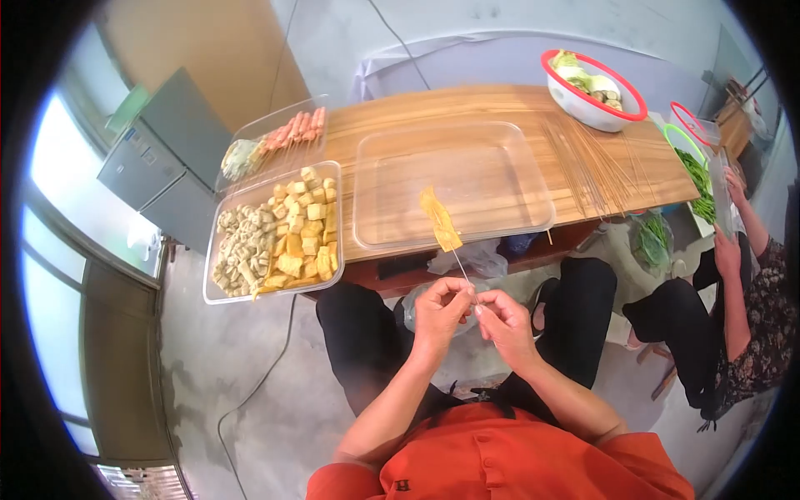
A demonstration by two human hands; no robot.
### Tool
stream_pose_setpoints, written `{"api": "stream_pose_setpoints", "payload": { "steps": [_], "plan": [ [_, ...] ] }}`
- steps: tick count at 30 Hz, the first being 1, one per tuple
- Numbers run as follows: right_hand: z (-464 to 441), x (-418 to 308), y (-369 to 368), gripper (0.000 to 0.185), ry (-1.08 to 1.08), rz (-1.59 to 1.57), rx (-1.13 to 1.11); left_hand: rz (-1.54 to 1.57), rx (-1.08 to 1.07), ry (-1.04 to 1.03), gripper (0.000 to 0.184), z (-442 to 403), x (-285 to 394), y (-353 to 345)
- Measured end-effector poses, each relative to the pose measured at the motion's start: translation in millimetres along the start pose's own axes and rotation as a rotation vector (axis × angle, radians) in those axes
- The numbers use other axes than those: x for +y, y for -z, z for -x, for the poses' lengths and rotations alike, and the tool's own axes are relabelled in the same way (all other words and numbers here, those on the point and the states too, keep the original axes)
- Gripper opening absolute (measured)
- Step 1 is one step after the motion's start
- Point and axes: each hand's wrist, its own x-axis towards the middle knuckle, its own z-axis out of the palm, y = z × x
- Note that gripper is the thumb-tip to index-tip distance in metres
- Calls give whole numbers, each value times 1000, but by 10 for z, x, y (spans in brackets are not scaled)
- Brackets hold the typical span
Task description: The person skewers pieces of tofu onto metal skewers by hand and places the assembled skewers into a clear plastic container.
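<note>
My left hand (442, 315) and my right hand (505, 323) meet above my lap, both closed in a pinch on a thin skewer (462, 267). A folded yellow strip of what looks like tofu skin (439, 220) is threaded on its upper end, pointing away from me over the near edge of a transparent plastic tray (454, 246). To the left, another plastic tray (207, 271) holds pale knotted pieces (243, 242) and yellow tofu cubes (312, 212). Loose skewers (590, 162) lie fanned out on the right of the wooden table (442, 102).
A tray of skewered sausage pieces (302, 129) stands back left. At the far right corner sits a white bowl with a red rim (596, 118), holding cut vegetables. Another person (746, 325) sits at right near green vegetables (697, 179). A cable (265, 379) crosses the floor.
</note>
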Motion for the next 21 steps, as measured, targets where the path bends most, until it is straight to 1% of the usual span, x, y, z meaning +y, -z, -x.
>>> {"api": "stream_pose_setpoints", "payload": {
  "steps": [3, 4, 5, 7, 8, 10, 12, 16, 19, 21],
  "plan": [
    [-4, 40, -37, 12, -1, 17, -32, 15, 31, 24, 8, -12, 23, 59],
    [16, 29, -9, 12, -7, 44, -32, 22, 40, -9, 7, -37, 8, 89],
    [29, 17, 8, 12, -11, 54, 1, 33, 39, -35, 7, -57, -8, 93],
    [1, -5, 7, 14, -4, 70, -12, 47, 29, -28, 6, -77, -13, 79],
    [-10, -37, 26, 14, -5, 80, 17, 65, 23, -27, 5, -91, -23, 76],
    [-60, -116, 71, 17, -16, 22, 9, 43, 21, -24, 8, -109, -22, 52],
    [-133, -174, 161, 19, -29, 2, 39, 34, -3, 0, 9, -114, -24, 49],
    [-312, -341, 358, 17, 8, -6, 164, 12, -42, -13, 11, -122, -150, 120],
    [-529, -378, 574, 16, -3, -36, 257, -32, -22, -18, 11, -138, -278, 208],
    [-673, -390, 715, 17, -17, -20, 275, -37, -22, -30, 11, -136, -321, 254]
  ]
}}
